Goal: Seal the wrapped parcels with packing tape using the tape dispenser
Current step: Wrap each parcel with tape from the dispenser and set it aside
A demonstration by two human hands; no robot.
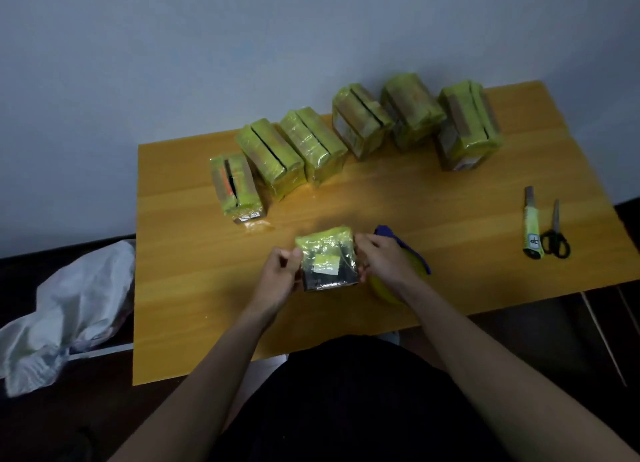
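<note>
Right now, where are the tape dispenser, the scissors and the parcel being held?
tape dispenser (403, 245): head view, on its blue handle.
scissors (555, 241): head view, on the black handles.
held parcel (327, 259): head view, on its top face.

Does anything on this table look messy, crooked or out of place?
Mostly tidy. The six taped parcels stand in a loose, uneven row, each turned at its own angle. A scrap of clear film lies beside the leftmost one. Off the table's left edge sits a crumpled white bag. Nothing looks spilled or broken.
</note>
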